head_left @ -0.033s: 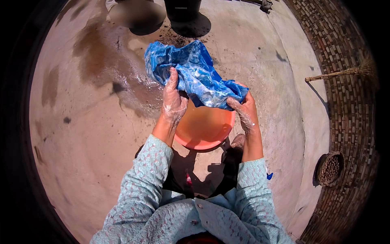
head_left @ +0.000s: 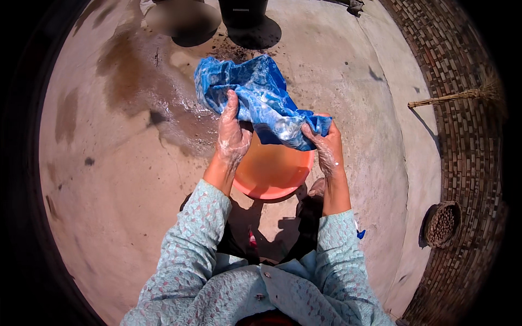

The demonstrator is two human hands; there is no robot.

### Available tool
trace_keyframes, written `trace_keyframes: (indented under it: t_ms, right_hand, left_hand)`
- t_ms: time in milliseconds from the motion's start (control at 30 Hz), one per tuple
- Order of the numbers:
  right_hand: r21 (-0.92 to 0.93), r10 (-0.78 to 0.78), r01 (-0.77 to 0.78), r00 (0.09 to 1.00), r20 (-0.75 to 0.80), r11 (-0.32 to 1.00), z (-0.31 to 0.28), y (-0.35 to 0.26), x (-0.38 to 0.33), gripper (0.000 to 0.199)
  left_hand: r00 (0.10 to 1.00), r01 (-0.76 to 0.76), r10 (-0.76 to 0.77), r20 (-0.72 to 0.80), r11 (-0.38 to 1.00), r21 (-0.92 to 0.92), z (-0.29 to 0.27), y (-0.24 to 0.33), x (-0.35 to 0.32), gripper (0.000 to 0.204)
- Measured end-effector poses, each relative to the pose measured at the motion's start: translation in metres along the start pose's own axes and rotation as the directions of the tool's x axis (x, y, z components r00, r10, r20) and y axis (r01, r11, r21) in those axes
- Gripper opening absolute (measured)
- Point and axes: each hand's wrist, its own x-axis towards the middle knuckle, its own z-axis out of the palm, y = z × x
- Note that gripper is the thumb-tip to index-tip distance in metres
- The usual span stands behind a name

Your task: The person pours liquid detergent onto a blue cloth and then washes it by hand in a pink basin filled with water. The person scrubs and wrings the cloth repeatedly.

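Note:
A wet blue cloth (head_left: 250,89), streaked with white suds, is stretched between my two hands. My left hand (head_left: 232,133) grips its lower left part, the thumb lying on top and the other fingers hidden beneath. At the cloth's right end my right hand (head_left: 329,145) pinches a bunched corner, thumb in front. Both hands are coated with soapy foam. Below the cloth stands an orange-pink basin (head_left: 265,194) of cloudy brownish water, its far side hidden by the cloth.
Wet patches (head_left: 182,111) darken the concrete at the left. A black bucket (head_left: 243,13) and a blurred round shape (head_left: 184,19) stand at the far side. Along the brick strip on the right are a straw broom (head_left: 454,99) and a round basket (head_left: 441,225) of small brown lumps.
My right hand has shifted very slightly left, its thumb moving along the cloth's right end, where the folds have changed a little. My left hand stays in place.

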Motion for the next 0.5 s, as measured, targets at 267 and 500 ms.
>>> trace_keyframes:
  t_ms: [267,500]
  right_hand:
    - [0.465,0.162,-0.088,0.979,-0.123,0.881,0.010,0.003,-0.005,0.022]
    - [0.623,0.157,-0.153,0.986,0.050,0.767,0.013,0.021,-0.002,0.043]
  left_hand:
    - [0.999,-0.005,-0.001,-0.046,0.993,-0.115,0.003,-0.001,0.002,0.043]
    - [0.979,0.165,-0.168,-0.112,0.986,-0.040,-0.012,-0.008,0.001,0.007]
